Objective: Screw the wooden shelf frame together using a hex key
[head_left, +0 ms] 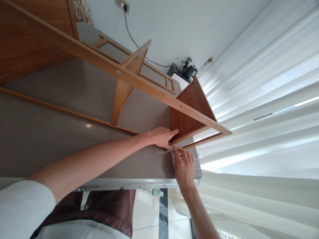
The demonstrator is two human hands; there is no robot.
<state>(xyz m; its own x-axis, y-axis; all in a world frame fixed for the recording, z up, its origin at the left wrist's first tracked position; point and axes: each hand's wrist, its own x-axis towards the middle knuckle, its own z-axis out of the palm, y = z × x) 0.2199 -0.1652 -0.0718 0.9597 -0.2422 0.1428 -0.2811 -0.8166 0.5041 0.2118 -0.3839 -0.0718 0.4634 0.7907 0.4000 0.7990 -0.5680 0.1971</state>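
Note:
A partly assembled wooden shelf frame (pixel 149 87) lies on its side on the grey table (pixel 149 166), its long rails running left to right. My left hand (pixel 163 136) is closed around the near lower corner, where the right-hand wooden panel (pixel 191 109) meets the lower rail (pixel 82 114); its thumb presses on the panel. Just right of it, my right hand (pixel 184 164) is pinched at that same joint. Whatever sits between its fingertips is too small and hidden to make out. Screw heads show in the upper rail.
A separate slatted wooden frame (pixel 159 81) lies at the table's back. Beyond it stand a black kettle (pixel 190 71) and a dark box. Cords run from the wall socket (pixel 123 5). White curtains (pixel 261 99) hang at the right. A bottle (pixel 156 192) is below the table edge.

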